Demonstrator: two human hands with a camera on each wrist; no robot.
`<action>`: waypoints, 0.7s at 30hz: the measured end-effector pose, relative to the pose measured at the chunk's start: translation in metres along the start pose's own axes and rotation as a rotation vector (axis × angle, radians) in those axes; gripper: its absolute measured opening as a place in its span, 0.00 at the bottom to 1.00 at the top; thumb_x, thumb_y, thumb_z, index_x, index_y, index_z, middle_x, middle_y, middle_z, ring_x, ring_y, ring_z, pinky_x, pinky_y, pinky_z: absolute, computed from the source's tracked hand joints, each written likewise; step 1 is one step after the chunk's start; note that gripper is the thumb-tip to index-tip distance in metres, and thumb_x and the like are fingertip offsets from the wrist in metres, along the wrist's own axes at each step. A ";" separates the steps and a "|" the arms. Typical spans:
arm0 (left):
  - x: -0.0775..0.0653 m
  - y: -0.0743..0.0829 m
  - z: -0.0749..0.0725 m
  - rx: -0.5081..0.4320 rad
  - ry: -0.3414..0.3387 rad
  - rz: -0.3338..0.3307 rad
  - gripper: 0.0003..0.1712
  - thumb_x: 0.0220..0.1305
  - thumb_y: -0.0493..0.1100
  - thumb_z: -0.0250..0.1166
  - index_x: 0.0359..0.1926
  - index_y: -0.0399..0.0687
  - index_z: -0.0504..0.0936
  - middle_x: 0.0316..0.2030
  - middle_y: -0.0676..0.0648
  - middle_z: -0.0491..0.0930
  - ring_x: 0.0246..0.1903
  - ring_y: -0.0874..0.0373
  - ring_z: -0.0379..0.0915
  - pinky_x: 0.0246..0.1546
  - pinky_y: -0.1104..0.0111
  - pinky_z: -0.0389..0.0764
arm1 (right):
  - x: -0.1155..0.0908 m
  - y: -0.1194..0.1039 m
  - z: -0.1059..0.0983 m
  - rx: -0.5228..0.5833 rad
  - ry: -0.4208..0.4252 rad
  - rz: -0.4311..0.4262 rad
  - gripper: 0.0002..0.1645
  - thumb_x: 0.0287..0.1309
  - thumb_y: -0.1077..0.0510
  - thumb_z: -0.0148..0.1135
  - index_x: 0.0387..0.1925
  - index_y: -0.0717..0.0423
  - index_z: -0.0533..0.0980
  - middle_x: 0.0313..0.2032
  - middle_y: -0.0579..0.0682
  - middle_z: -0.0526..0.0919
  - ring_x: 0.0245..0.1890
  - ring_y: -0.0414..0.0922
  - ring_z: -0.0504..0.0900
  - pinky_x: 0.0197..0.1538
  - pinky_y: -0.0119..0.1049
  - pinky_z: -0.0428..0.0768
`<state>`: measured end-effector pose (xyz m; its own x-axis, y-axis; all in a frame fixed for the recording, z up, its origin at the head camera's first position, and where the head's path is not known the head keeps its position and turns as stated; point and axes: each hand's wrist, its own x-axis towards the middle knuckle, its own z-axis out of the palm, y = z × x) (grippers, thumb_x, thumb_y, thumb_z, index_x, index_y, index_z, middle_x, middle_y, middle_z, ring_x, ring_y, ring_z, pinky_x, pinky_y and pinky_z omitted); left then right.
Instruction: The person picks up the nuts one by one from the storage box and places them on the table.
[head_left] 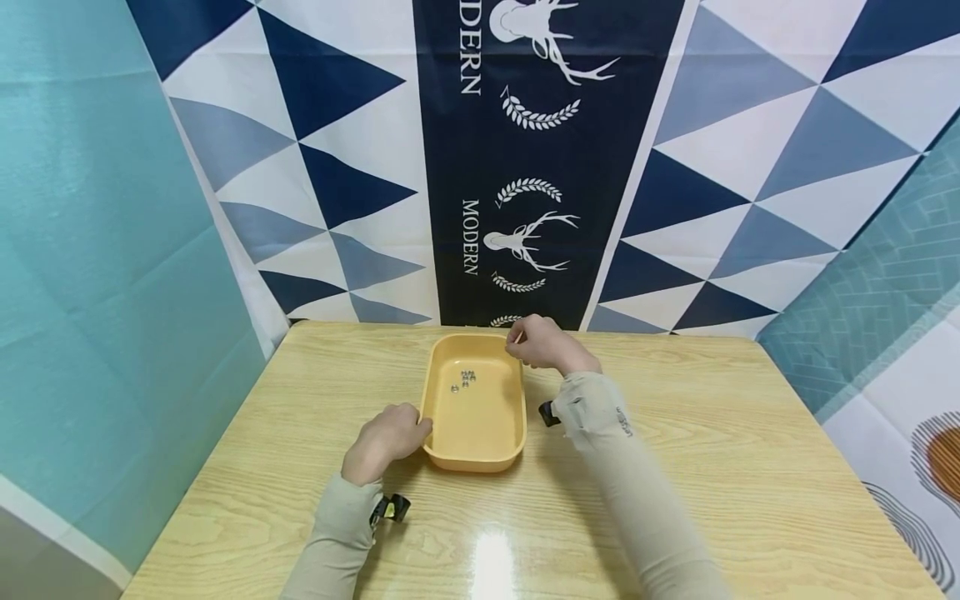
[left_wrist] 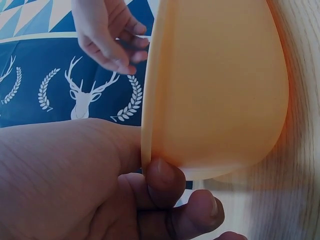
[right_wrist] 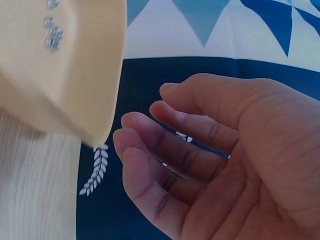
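A yellow plastic tray with raised walls stands on the table. Several small, shiny, clear-looking pieces lie together on its floor, towards the far left; their exact kind is too small to tell. My left hand pinches the tray's left rim near the front corner, with a finger against the outer wall in the left wrist view. Beside the far right corner hovers my right hand. In the right wrist view its fingers are loosely curved, hold nothing and stand apart from the tray.
The tray is on a wood-grain table, nearer its back edge. A patterned cloth hangs right behind that edge, and teal cloth hangs at the left. A black wrist camera sits by the right sleeve.
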<state>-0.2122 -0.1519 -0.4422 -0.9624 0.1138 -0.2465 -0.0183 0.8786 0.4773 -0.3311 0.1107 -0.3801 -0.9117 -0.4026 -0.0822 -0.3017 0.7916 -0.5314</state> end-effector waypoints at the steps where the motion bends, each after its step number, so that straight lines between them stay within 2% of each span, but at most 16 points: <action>1: 0.000 0.000 0.000 0.001 -0.001 0.000 0.21 0.74 0.49 0.51 0.21 0.50 0.71 0.19 0.50 0.65 0.18 0.57 0.60 0.21 0.65 0.62 | 0.002 -0.002 0.001 -0.001 0.001 -0.006 0.10 0.65 0.57 0.61 0.42 0.58 0.83 0.32 0.54 0.86 0.23 0.42 0.81 0.30 0.34 0.80; 14: 0.002 -0.001 0.002 0.004 -0.006 -0.003 0.21 0.74 0.49 0.51 0.22 0.50 0.73 0.18 0.50 0.66 0.18 0.57 0.61 0.20 0.66 0.62 | 0.017 -0.023 0.023 0.111 -0.029 -0.041 0.10 0.65 0.58 0.63 0.42 0.61 0.82 0.34 0.56 0.88 0.32 0.55 0.88 0.31 0.33 0.82; 21: 0.002 0.000 0.002 0.005 -0.005 -0.012 0.21 0.74 0.49 0.52 0.22 0.50 0.73 0.18 0.50 0.67 0.18 0.58 0.61 0.20 0.66 0.62 | 0.025 -0.027 0.037 0.132 -0.043 -0.036 0.11 0.64 0.58 0.65 0.44 0.60 0.83 0.35 0.53 0.86 0.36 0.55 0.87 0.34 0.34 0.82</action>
<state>-0.2135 -0.1511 -0.4443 -0.9608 0.1051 -0.2565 -0.0289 0.8823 0.4698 -0.3352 0.0622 -0.3991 -0.8872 -0.4513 -0.0962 -0.2920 0.7104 -0.6404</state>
